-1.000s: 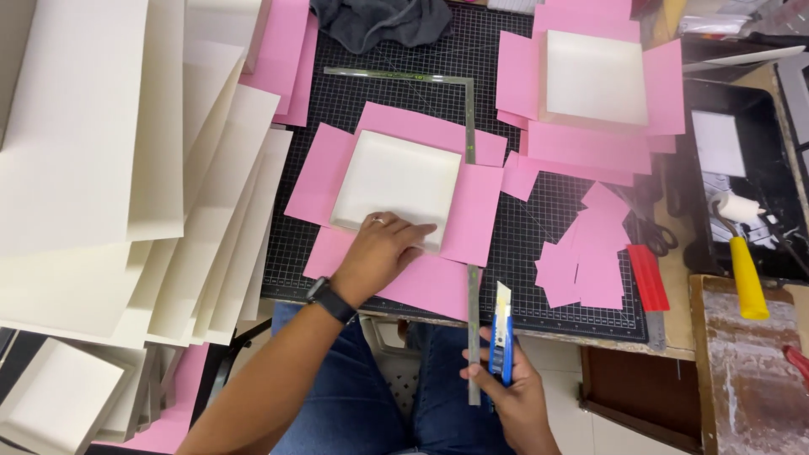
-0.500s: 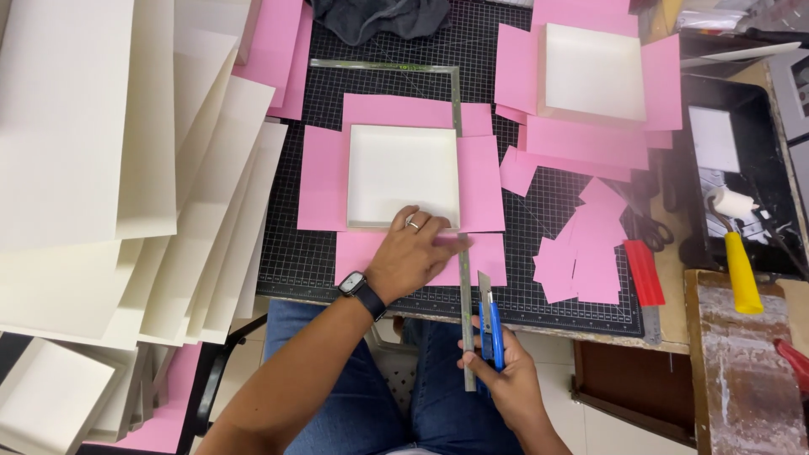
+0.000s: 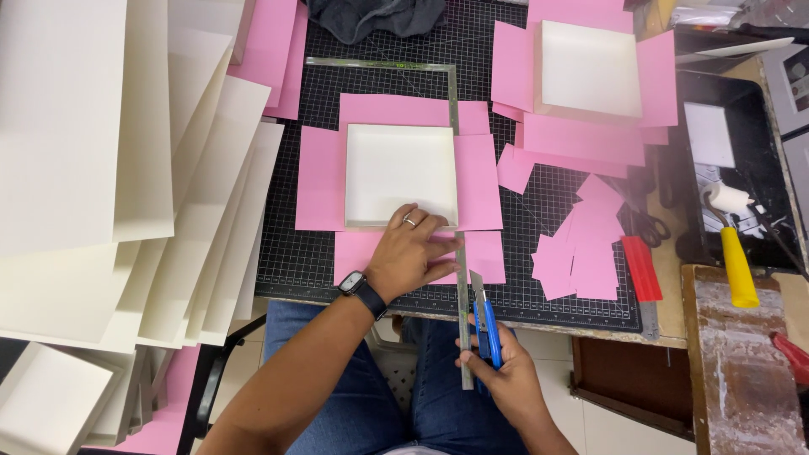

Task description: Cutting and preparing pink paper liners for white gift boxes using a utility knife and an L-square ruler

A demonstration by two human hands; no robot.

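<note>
While my left hand (image 3: 413,253) presses spread fingers on the pink sheet (image 3: 358,253), my right hand (image 3: 497,371) pinches the blue knife (image 3: 486,324) beside the steel square (image 3: 462,295), trimming in hand, needing a steady pull.

A black gridded cutting mat (image 3: 556,194) covers the table (image 3: 670,324). A pale tiled floor (image 3: 615,421) shows below the table edge. A brown panel (image 3: 628,379), possibly a drawer front, sits under the table at right. A worn, paint-stained board (image 3: 742,362) lies at the right edge. Light is even, with soft shadows.
</note>
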